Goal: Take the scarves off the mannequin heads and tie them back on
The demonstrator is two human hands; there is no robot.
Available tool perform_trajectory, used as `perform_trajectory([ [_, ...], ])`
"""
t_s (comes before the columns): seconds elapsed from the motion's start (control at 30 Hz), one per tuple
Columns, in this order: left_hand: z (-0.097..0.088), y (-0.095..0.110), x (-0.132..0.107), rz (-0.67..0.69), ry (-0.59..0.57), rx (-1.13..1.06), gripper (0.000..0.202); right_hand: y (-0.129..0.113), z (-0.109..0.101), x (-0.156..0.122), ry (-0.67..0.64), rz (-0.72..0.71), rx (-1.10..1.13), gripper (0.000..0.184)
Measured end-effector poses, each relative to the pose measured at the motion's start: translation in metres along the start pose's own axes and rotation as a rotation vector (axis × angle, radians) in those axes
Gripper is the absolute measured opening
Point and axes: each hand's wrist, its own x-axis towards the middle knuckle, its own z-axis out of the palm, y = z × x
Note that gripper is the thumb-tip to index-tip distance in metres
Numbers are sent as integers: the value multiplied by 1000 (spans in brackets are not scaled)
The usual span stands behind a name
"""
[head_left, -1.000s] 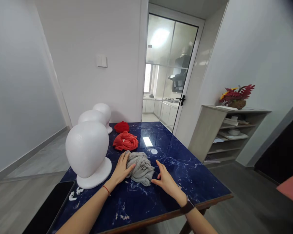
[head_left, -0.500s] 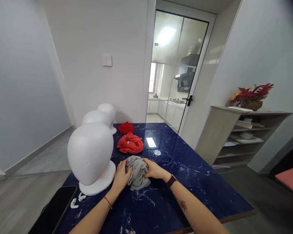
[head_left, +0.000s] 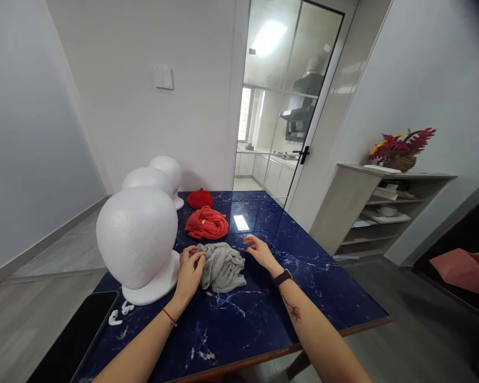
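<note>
A crumpled grey cloth [head_left: 222,266], bunched into a loose mound, lies on the dark blue marble-patterned table [head_left: 239,330]. At its left edge is my left hand [head_left: 189,272], fingers slightly bent and apart, close against the folds; whether they touch is hard to tell. My right hand [head_left: 263,254] is off the cloth to its right, open with fingers spread and nothing in them. Beyond the grey cloth sit a bunched coral-red cloth [head_left: 207,223] and a darker red one [head_left: 200,199]. Left of my left hand stands a white foam head [head_left: 138,239] on a round base.
Two more foam heads, a middle one [head_left: 147,178] and a far one [head_left: 166,169], line up behind the first. A black flat device [head_left: 74,335] and small white pieces [head_left: 115,317] are at the left edge. A glass door [head_left: 283,106] and a shelf unit [head_left: 355,213] stand beyond.
Both hands have loosened from the grey cloth. My right hand has moved away to the right, and the cloth lies more spread out. The view has shifted slightly.
</note>
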Motion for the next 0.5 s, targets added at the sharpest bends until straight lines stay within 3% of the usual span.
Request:
perform_trajectory([
  [0.03, 1, -1, 0, 1, 8, -10, 23, 3, 2, 1, 100, -8, -25, 29],
  [0.1, 1, -2, 1, 4, 25, -24, 25, 6, 8, 2, 181, -4, -33, 24],
  [0.23, -3, 4, 1, 37, 75, -7, 31, 3, 22, -4, 200, -15, -12, 27],
  [0.33, -8, 13, 0, 153, 79, 44, 26, -4, 26, -9, 213, -44, -15, 31],
  [0.5, -7, 20, -7, 344, -206, 155, 18, -12, 24, -11, 238, -60, -18, 38],
])
